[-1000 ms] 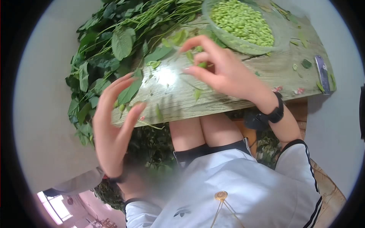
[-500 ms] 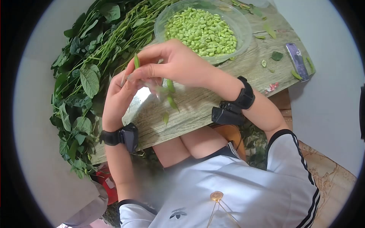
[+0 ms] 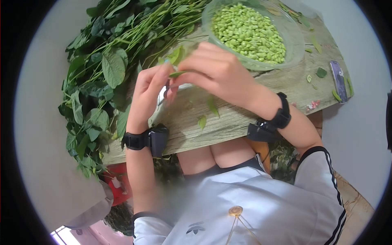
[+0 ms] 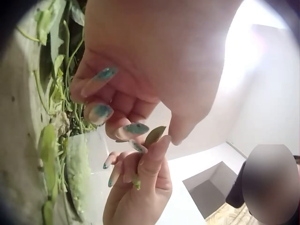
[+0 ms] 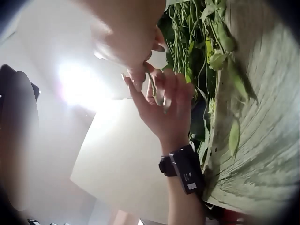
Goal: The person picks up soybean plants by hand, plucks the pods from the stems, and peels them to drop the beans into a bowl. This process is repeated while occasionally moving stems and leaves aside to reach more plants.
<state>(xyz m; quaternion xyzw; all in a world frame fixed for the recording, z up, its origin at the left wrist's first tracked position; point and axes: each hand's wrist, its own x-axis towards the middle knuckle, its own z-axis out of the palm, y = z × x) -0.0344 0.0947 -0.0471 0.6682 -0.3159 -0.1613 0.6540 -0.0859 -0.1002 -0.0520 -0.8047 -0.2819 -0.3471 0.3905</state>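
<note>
My right hand [image 3: 222,71] pinches a green bean pod [image 3: 178,74] between thumb and fingers, over the wooden table. Facing it, my left hand [image 3: 149,87] has its curled fingers and thumb at the pod's other end. In the left wrist view the pod [image 4: 154,136] slants between both hands' fingertips, its lower end poking out below the right thumb. The right wrist view shows the pod [image 5: 152,84] running down among the left fingers [image 5: 171,89]. Loose pods [image 3: 212,107] appear below the right hand.
A clear plastic bowl [image 3: 297,43] of shelled green beans stands beyond the right hand. Leafy bean stalks [image 3: 112,67] are heaped along the table's left side. A phone [image 3: 338,81] lies near the right edge of the wooden table [image 3: 281,92], with scattered leaves and pods.
A second ago the hands were apart, the left with nothing in its fingers. They came together at the pod half a second ago and still meet there. The head view has shifted.
</note>
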